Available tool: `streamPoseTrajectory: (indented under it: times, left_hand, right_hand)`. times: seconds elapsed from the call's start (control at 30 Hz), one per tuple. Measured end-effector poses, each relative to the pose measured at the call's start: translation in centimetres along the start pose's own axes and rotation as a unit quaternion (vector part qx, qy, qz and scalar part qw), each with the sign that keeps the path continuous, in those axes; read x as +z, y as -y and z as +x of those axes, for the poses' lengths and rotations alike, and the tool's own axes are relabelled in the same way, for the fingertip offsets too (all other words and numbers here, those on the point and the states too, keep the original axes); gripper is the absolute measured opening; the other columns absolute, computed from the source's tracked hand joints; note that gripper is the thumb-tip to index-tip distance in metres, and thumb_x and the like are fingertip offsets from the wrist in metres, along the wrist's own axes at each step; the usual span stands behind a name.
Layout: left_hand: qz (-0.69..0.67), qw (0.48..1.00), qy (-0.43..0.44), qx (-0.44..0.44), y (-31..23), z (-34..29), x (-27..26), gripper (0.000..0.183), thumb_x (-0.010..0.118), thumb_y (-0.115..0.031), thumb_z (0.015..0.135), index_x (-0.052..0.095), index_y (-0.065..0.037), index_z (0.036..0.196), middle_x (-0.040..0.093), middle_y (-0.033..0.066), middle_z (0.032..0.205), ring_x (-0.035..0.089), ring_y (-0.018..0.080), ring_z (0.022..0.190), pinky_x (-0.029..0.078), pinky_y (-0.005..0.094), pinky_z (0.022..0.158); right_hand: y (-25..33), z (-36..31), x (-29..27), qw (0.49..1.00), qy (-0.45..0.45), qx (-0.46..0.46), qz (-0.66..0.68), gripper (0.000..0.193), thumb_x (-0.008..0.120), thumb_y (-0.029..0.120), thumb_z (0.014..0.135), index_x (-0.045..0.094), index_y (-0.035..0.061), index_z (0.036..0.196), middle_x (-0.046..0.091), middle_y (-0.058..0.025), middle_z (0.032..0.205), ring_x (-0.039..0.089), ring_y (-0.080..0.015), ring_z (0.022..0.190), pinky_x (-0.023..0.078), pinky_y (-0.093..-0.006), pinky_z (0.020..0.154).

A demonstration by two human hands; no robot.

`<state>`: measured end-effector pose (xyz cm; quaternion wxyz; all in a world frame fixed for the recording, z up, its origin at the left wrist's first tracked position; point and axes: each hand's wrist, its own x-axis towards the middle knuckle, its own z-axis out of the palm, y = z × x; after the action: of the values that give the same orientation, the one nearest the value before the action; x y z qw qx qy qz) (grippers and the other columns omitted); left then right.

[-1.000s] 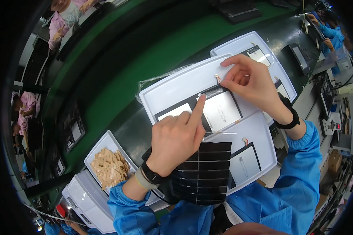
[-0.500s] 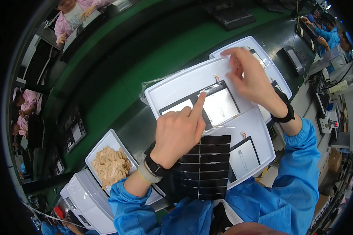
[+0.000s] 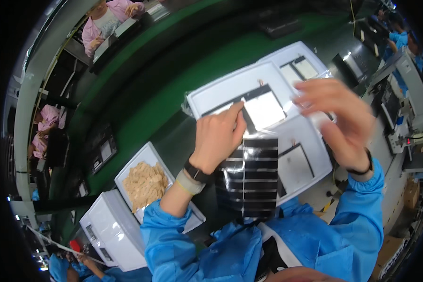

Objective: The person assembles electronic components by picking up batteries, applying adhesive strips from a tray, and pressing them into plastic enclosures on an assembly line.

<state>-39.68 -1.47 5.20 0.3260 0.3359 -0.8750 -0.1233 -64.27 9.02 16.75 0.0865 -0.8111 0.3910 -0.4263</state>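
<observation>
My left hand [image 3: 219, 135] reaches over a white plastic tray [image 3: 223, 95]. Its index finger is stretched out, the tip on the upper left edge of a flat silver battery pack [image 3: 266, 110] with a black border and a short wire lead. A second pack beside it is partly covered by that hand. My right hand [image 3: 340, 123], smeared by motion, is raised over the tray's right side with fingers apart and nothing visible in it. Close to my body, a black sheet of strips with pale lines [image 3: 261, 176] overlaps the tray. Right of that sheet lies another battery pack [image 3: 296, 167].
A white tray of tan pieces [image 3: 145, 183] stands at the left, beside stacked white trays [image 3: 113, 225]. Another white tray with packs [image 3: 286, 54] is behind. Dark devices lie on the green belt [image 3: 145, 101]. Co-workers [image 3: 105, 28] sit across it.
My right hand has moved right and toward me, away from the tray's far side. The left index finger stays on the battery pack's edge. The whole view has shifted slightly.
</observation>
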Motion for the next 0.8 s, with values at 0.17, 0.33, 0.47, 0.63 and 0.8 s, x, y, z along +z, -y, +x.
streamPoseTrajectory:
  times: [0.17,0.33,0.47,0.63,0.8]
  left_hand:
    - [-0.009,1.000,0.004,0.000,-1.5,0.0,-0.5,0.017,0.063,-0.016,0.094,0.073,-0.009,0.106,0.068,0.0131,0.067,0.067,0.0344,0.061,0.053,0.0436,0.058]
    - [0.015,1.000,-0.016,0.003,-0.4,-0.9,0.4,0.018,0.060,-0.019,0.095,0.074,-0.010,0.103,0.069,0.0142,0.071,0.070,0.0339,0.067,0.054,0.0459,0.062]
    - [0.029,0.999,-0.036,0.021,0.0,-1.2,0.4,0.021,0.059,-0.020,0.098,0.075,-0.013,0.110,0.065,0.0107,0.065,0.067,0.0293,0.061,0.051,0.0390,0.058]
    - [0.033,0.999,-0.041,0.012,0.2,-1.3,0.3,0.021,0.058,-0.020,0.098,0.075,-0.014,0.109,0.067,0.0094,0.065,0.067,0.0289,0.060,0.052,0.0386,0.058]
    - [0.044,0.998,-0.047,0.015,0.4,-1.5,0.2,0.021,0.059,-0.022,0.098,0.075,-0.014,0.109,0.068,0.0096,0.066,0.069,0.0301,0.062,0.053,0.0404,0.059]
  right_hand:
    - [12.7,0.7,-7.4,0.974,0.201,-0.011,0.101,0.053,0.074,0.047,0.093,0.057,0.0085,0.125,0.068,-0.0103,0.097,0.067,-0.0266,0.083,0.050,-0.0426,0.076]
    - [13.6,-2.3,-5.6,0.951,0.162,-0.131,0.229,0.052,0.073,0.044,0.094,0.058,0.0065,0.126,0.068,-0.0112,0.103,0.067,-0.0263,0.088,0.050,-0.0424,0.080]
    - [15.7,-3.3,-4.6,0.920,0.148,-0.202,0.301,0.051,0.071,0.041,0.094,0.058,0.0049,0.127,0.067,-0.0119,0.107,0.067,-0.0261,0.092,0.050,-0.0423,0.084]
    - [17.1,-4.3,-3.3,0.903,0.128,-0.245,0.328,0.050,0.070,0.038,0.095,0.059,0.0029,0.128,0.067,-0.0128,0.112,0.066,-0.0258,0.097,0.050,-0.0421,0.088]
    - [18.2,-4.7,-2.6,0.898,0.111,-0.281,0.320,0.049,0.068,0.034,0.095,0.060,0.0009,0.129,0.066,-0.0137,0.117,0.066,-0.0254,0.101,0.050,-0.0419,0.091]
